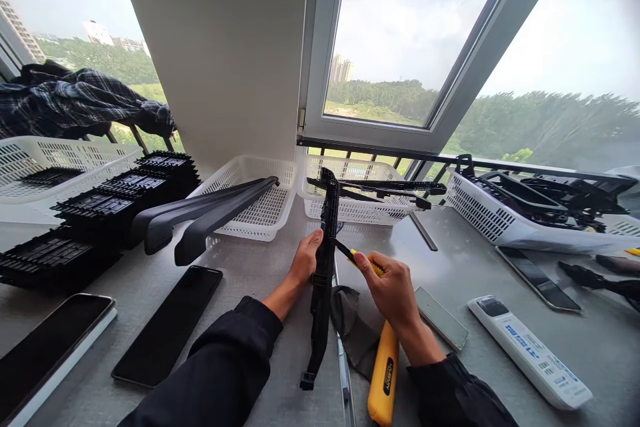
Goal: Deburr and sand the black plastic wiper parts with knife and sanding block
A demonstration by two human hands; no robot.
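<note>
My left hand [301, 262] is closed round a long black plastic trim piece [324, 287], which stands nearly upright in front of me with its ribbed inner side showing. My right hand [394, 287] grips a yellow-handled tool [358, 257] with a thin dark shaft. The tool's tip touches the edge of the trim piece, just right of my left thumb; the exact tip shape is hidden. Below the right wrist lies a yellow tool handle marked with a black label [384, 373]. A dark grey cloth [354, 330] lies beside it.
White baskets [250, 230] line the window side, some with black plastic parts. Smooth black trim pieces [215, 217] lean across one. Stacked black ribbed parts [95, 213] stand left. Phones [170, 327] and a white labelled device [530, 350] lie on the grey table [280, 387].
</note>
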